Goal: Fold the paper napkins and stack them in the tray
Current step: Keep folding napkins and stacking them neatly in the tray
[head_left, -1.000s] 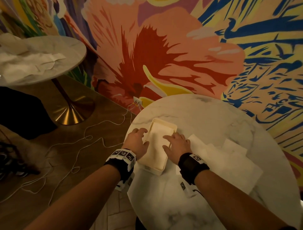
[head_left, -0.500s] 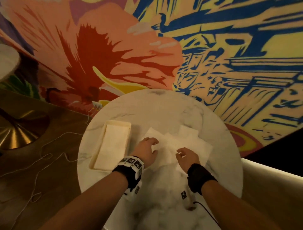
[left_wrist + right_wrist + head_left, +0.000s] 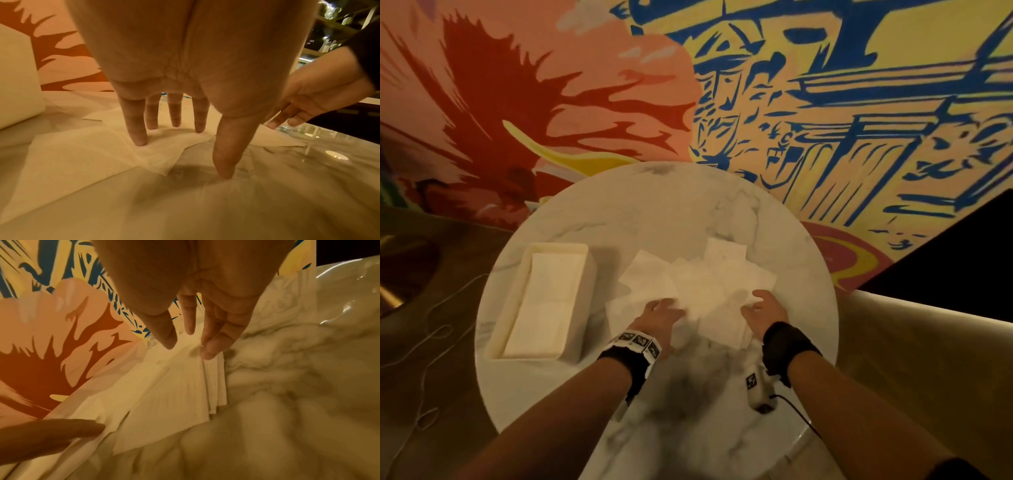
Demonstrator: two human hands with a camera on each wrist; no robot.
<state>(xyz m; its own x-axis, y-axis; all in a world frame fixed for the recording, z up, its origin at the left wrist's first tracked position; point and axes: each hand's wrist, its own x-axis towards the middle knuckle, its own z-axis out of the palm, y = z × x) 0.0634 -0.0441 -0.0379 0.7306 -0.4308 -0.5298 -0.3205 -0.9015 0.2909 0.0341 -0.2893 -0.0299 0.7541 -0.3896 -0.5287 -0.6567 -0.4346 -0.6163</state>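
Note:
A cream rectangular tray (image 3: 558,247) stands on the left of the round marble table (image 3: 654,205), with folded napkins (image 3: 548,301) lying flat inside it. A loose pile of white paper napkins (image 3: 705,281) is spread over the table's middle. My left hand (image 3: 667,308) lies at the pile's near left. In the left wrist view that left hand (image 3: 185,154) has straight fingers (image 3: 139,138) pressing a napkin (image 3: 82,154), with the thumb on the marble. My right hand (image 3: 756,303) is at the pile's near right edge. The right wrist view shows my right hand (image 3: 191,347) with relaxed fingers touching the napkins (image 3: 174,386), gripping nothing.
A painted mural wall (image 3: 825,102) rises behind the table. A cream padded seat (image 3: 928,342) lies to the right. At left is wooden floor with a thin white cable (image 3: 431,335). Bare marble runs along the far and near sides of the table.
Both hands left the tray and moved right onto the loose napkin pile. The head view swung right, so the tray now sits at the left.

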